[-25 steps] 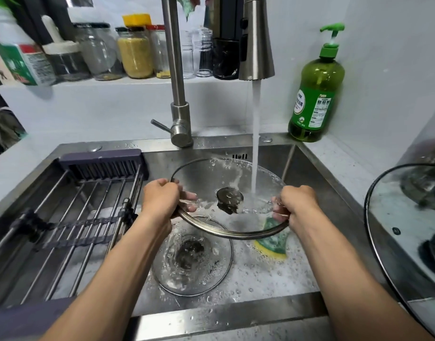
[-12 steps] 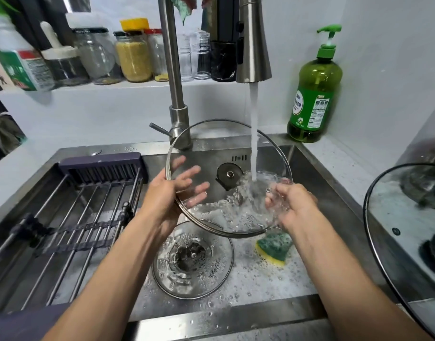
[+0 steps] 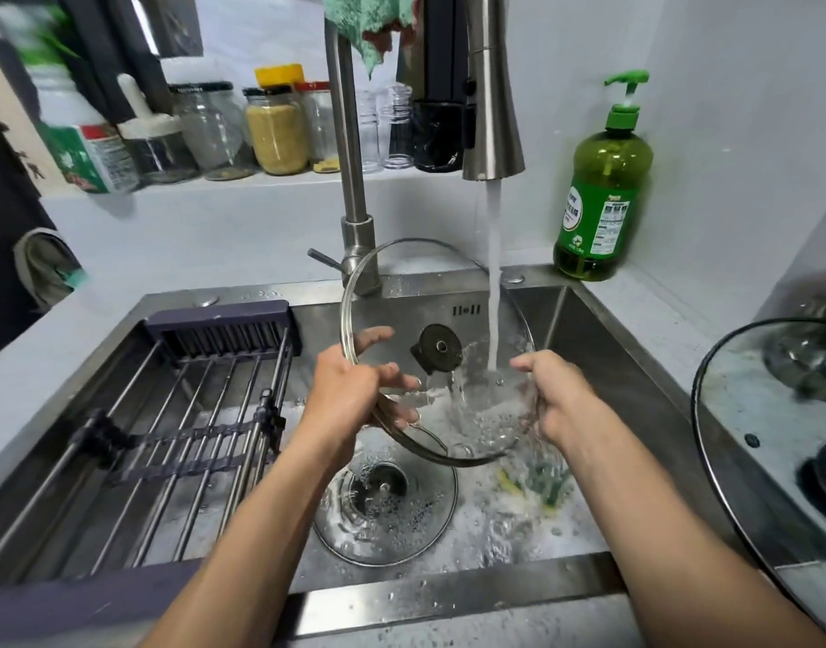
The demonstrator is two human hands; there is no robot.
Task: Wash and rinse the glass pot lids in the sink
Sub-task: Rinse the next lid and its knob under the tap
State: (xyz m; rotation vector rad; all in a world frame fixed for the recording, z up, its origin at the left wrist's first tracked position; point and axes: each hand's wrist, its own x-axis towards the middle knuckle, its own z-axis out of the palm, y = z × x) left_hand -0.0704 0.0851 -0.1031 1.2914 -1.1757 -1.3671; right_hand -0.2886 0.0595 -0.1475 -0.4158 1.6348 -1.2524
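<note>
Head view | L hand [image 3: 350, 390] & R hand [image 3: 558, 397] gripping rim of glass lid [image 3: 397, 292], tilted over sink [image 3: 584, 329], tap stream [image 3: 494, 282] hitting its lower half | 2nd lid [image 3: 385, 530] lying on sink floor | tip: be rotating lid so water's sweeping whole face, grip firm, rim's slippery

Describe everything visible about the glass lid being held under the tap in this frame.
The round clear glass lid with a metal rim is tilted steeply, its top edge toward the tap and its lower edge over the steel sink. A dark round knob sits at its centre. Tap water hits its lower right part and splashes. The left hand grips the left rim; the right hand holds the right rim.
</note>
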